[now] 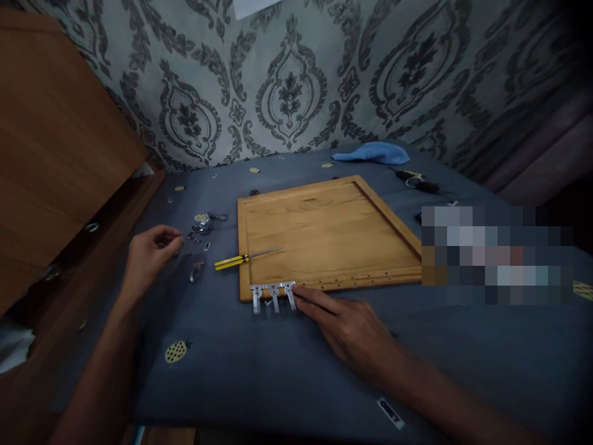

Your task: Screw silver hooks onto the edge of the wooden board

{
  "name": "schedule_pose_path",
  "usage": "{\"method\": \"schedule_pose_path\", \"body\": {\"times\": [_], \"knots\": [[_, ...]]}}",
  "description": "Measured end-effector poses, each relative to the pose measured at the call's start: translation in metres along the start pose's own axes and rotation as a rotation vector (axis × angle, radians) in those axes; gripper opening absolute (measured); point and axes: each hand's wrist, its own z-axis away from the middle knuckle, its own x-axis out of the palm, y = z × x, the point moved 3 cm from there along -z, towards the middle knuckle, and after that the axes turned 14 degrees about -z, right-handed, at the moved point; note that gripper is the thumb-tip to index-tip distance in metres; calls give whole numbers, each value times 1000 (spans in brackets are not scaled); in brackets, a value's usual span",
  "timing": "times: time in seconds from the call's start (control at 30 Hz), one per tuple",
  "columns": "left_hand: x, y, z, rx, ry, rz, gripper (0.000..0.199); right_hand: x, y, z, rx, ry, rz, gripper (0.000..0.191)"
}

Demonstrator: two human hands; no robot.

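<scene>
A framed wooden board point(310, 235) lies on the dark blue cloth. At its near left edge sits a silver metal strip with three hooks point(273, 290), the hooks hanging over the edge. My right hand point(349, 324) has its fingertips closed at the strip's right end. A screwdriver with a yellow handle point(231, 262) rests across the board's left rim, its shaft over the panel. My left hand point(155, 247) is pinched shut beside a small pile of metal pieces point(201, 228); what its fingertips hold, if anything, is hidden. Another metal piece point(196, 270) lies nearby.
A blue cloth point(374, 152) lies by the patterned wall. A dark tool or cord with a ring point(417, 182) is behind the board's right side. Wooden furniture point(60, 136) borders the left. A blurred-out patch covers the area right of the board.
</scene>
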Motion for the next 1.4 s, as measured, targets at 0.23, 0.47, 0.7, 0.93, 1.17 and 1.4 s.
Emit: {"method": "schedule_pose_path", "body": {"times": [0.23, 0.47, 0.7, 0.93, 1.17, 1.4], "knots": [[8, 68, 14, 81, -262, 474, 34, 1, 3, 3, 5, 3, -22, 56], [43, 131, 30, 375, -645, 659, 28, 0, 1, 1, 9, -14, 9, 58], [65, 136, 50, 488, -619, 564, 7, 1, 1, 0, -8, 3, -10, 59], [72, 137, 54, 677, -543, 361, 9, 1, 0, -1, -26, 38, -6, 58], [72, 137, 54, 690, -557, 344, 10, 0, -1, -2, -4, -3, 37, 55], [74, 137, 54, 701, -566, 335, 11, 2, 0, -2, 48, -73, 32, 58]]}}
